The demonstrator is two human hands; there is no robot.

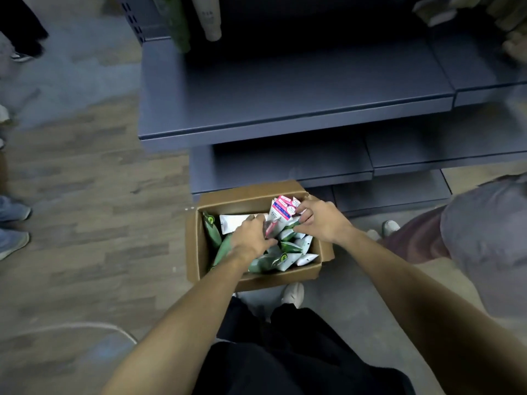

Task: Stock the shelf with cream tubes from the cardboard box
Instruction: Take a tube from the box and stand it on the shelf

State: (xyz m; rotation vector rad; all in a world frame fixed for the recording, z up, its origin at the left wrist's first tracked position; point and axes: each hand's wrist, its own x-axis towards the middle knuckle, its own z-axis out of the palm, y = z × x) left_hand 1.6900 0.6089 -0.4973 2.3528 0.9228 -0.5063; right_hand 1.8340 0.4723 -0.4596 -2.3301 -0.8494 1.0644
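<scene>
Both hands reach into the open brown cardboard box [256, 280] on the floor, near the grey metal shelf [285, 89]. The left hand [251, 239] fingers curl around a pink-and-white cream tube [270, 228]; the right hand [322, 220] fingers pinch white-and-pink tubes [281, 212] at the far right, above green-and-white tubes [285, 259].

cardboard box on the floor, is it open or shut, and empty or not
Open and far from empty: the cardboard box has its top open, and green, white and pink tubes lie piled inside, with both hands reaching in.
</scene>
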